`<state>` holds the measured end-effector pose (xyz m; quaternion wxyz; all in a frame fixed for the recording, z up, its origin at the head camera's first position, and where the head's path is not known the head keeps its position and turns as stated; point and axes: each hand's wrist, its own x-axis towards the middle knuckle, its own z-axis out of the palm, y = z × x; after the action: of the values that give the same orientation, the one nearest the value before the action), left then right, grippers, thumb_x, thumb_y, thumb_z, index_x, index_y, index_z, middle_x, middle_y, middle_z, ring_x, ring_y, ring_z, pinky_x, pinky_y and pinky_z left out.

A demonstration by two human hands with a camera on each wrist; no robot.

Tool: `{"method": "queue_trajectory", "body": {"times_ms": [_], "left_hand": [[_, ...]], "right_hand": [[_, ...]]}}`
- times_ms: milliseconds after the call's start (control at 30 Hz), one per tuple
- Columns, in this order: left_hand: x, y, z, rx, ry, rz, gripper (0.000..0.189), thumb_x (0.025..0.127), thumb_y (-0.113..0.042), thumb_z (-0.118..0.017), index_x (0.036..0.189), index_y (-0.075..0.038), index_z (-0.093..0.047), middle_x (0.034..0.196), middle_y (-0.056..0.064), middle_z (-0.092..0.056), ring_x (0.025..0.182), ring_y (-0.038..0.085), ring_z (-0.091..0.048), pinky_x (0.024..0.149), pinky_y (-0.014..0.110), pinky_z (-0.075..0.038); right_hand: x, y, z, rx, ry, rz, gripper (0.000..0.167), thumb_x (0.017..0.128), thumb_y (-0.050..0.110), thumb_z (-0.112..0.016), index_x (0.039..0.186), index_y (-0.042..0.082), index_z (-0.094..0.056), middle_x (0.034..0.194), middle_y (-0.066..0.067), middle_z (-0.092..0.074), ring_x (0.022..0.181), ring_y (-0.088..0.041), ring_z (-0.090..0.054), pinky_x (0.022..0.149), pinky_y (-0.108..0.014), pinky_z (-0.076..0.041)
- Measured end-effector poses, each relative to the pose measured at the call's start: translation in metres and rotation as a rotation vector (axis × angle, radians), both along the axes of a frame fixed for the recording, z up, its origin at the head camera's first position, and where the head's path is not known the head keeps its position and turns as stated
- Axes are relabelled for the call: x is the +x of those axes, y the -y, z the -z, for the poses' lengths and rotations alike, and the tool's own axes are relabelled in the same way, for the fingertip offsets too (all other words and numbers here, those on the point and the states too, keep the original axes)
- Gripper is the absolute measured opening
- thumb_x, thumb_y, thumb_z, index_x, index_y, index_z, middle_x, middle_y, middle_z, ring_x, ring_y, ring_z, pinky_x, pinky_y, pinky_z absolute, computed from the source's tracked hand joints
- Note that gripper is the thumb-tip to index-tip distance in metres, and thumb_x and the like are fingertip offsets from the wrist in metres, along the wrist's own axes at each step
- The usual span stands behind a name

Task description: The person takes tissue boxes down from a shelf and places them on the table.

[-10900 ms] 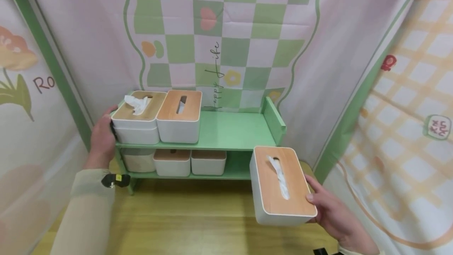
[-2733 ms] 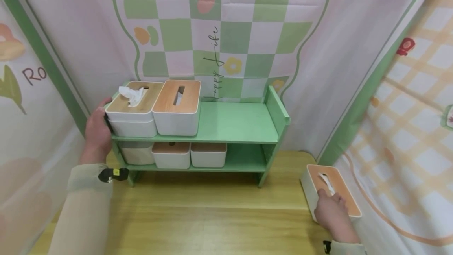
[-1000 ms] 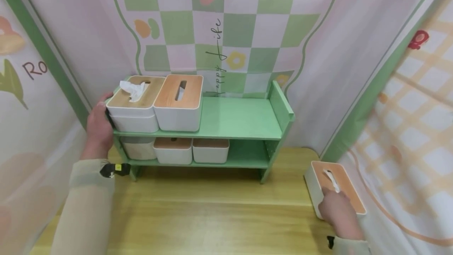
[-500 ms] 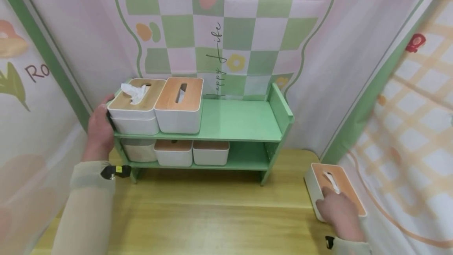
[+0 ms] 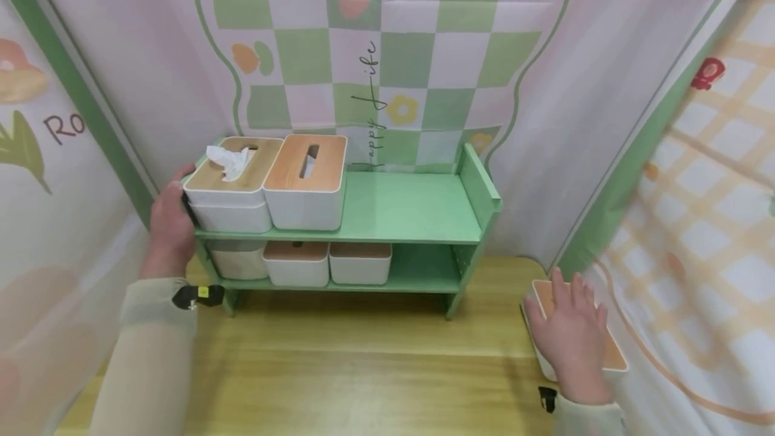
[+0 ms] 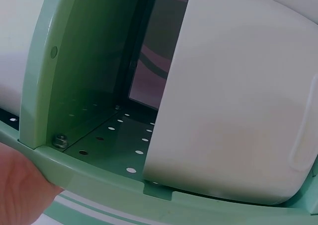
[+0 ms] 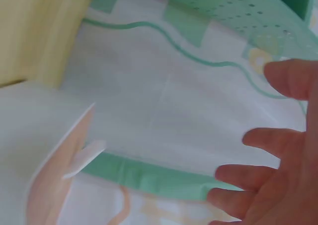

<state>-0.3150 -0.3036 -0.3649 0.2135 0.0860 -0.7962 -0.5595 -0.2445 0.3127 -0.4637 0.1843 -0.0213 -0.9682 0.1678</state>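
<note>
Where the tabletop (image 5: 363, 382) meets its right edge, a tissue box (image 5: 613, 353) with a wooden lid stands beneath my right hand (image 5: 572, 342); from the head view, I see its fingers spread apart, gripping nothing. My left hand (image 5: 171, 221) rests at the left end of a green two-tier shelf (image 5: 412, 207), which stands toward the tabletop's back edge; I cannot tell whether its hidden fingers are curled. Side by side by the top tier's left edge are a box with tissue poking out (image 5: 248, 184) and a taller box (image 5: 307, 184), both wooden-lidded. Below sit three boxes (image 5: 297, 269), from the lower tier's left edge to past its middle.

From my left wrist, part of my left hand shows beside the shelf's green rim; a pale container (image 6: 233, 96) stands on its perforated base.

From my right wrist, my fingers are apart, clear of the tissue box, whose white tissue (image 7: 85, 158) sticks up.
</note>
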Motion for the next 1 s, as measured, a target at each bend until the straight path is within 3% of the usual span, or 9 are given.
{"method": "queue_trajectory", "body": {"times_ms": [267,533,767,1000], "left_hand": [[0.000,0.000,0.001,0.008,0.001,0.001,0.057,0.104,-0.051,-0.009,0.154,-0.040,-0.036,0.160,-0.002,-0.031,0.145,0.023,-0.025,0.118,0.046,-0.016],[-0.001,0.000,-0.004,-0.016,0.020,-0.001,0.059,0.105,-0.048,-0.007,0.155,-0.037,-0.036,0.160,-0.001,-0.031,0.145,0.026,-0.026,0.117,0.049,-0.018],[-0.005,-0.001,-0.008,-0.024,0.025,-0.025,0.061,0.105,-0.045,-0.009,0.154,-0.023,-0.037,0.158,0.005,-0.033,0.143,0.028,-0.029,0.115,0.050,-0.022],[-0.005,0.000,-0.011,-0.062,0.011,-0.033,0.060,0.106,-0.037,-0.009,0.152,-0.011,-0.037,0.156,0.011,-0.034,0.143,0.030,-0.028,0.116,0.049,-0.021]], "right_hand": [[0.000,0.024,-0.029,-0.065,-0.160,-0.078,0.074,0.102,0.041,-0.050,0.156,-0.002,-0.024,0.158,-0.032,-0.013,0.144,-0.051,-0.005,0.114,-0.061,0.006],[-0.006,0.047,-0.050,-0.070,-0.202,-0.139,0.076,0.102,0.045,-0.049,0.157,0.002,-0.022,0.162,-0.022,-0.008,0.146,-0.045,-0.003,0.113,-0.060,0.009],[-0.008,0.070,-0.067,-0.069,-0.268,-0.180,0.077,0.100,0.046,-0.052,0.159,0.006,-0.022,0.163,-0.018,-0.008,0.148,-0.038,-0.002,0.115,-0.058,0.008],[-0.012,0.095,-0.084,-0.079,-0.382,-0.280,0.078,0.097,0.044,-0.056,0.159,0.009,-0.023,0.165,-0.011,-0.006,0.150,-0.031,-0.001,0.118,-0.051,0.002]]}}
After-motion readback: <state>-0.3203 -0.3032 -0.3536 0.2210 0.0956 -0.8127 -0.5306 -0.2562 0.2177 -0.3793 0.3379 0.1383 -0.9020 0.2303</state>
